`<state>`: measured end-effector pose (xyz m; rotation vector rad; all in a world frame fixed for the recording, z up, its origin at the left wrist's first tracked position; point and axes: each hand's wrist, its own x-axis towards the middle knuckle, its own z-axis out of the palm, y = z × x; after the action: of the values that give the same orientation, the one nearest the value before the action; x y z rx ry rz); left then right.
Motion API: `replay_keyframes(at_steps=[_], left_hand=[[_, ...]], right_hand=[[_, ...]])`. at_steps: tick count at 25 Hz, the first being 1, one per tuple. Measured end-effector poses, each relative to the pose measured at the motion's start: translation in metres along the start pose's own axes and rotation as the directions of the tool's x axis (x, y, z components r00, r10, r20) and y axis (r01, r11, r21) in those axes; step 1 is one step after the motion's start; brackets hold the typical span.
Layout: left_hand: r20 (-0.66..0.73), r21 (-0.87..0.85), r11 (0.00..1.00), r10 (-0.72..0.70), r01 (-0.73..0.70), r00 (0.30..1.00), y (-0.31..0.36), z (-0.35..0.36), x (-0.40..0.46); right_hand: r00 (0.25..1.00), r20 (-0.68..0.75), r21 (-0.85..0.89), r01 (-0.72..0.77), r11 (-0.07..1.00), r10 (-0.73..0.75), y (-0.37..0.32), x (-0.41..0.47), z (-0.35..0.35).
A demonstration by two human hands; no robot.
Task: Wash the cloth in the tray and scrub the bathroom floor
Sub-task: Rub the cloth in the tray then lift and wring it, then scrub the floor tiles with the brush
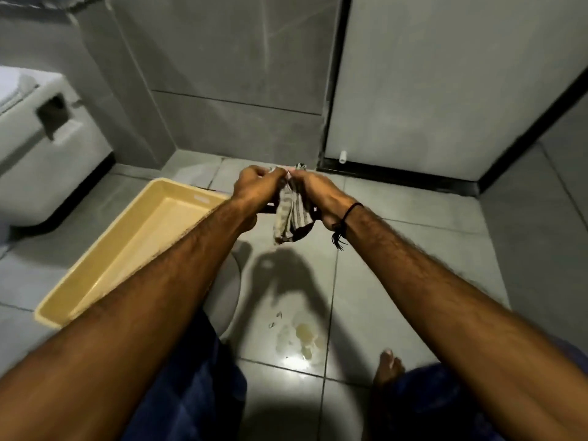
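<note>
Bathroom floor (397, 237); both hands gripping cloth (291, 214)

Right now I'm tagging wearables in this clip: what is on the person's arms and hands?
Both forearms are bare, with no sleeves or gloves. The right hand has a thin black cord around its wrist, with a short tassel of loose ends hanging below. The left hand and its wrist show nothing worn.

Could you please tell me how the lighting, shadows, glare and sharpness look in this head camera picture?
Head view: dim, greyish light overall; the hands and cloth throw a soft shadow onto the floor tiles; a bright glare spot sits on the wet tile beside a yellowish stain; wide-angle bending bows the door frame; the left hand, right hand and toilet look slightly blurred.
</note>
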<state>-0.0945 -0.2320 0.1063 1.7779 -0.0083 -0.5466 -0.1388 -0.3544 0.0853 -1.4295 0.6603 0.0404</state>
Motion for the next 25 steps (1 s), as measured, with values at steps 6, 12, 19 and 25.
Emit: replay_keyframes(at_steps=[6, 12, 19, 25], left_hand=[[0.232, 0.115, 0.993, -0.024, -0.003, 0.972, -0.084, 0.038, 0.006], [0.353, 0.909, 0.268, -0.086, -0.319, 0.932, -0.266, 0.009, 0.047], [0.375, 0.927, 0.062, -0.144, -0.37, 0.916, -0.382, -0.006, 0.094], [0.424, 0.904, 0.027, -0.194, -0.427, 0.885, -0.421, -0.007, 0.12]], right_hand=[[0.955, -0.15, 0.071, -0.247, 0.966, 0.255, 0.117, 0.005, -0.062], [0.858, -0.448, -0.262, -0.395, 0.881, 0.251, 0.24, 0.033, -0.09], [0.954, -0.276, -0.812, -0.167, 0.559, -0.117, 0.328, 0.077, -0.093], [0.998, -0.024, -0.963, -0.008, 0.27, -0.057, 0.378, 0.101, -0.082]])
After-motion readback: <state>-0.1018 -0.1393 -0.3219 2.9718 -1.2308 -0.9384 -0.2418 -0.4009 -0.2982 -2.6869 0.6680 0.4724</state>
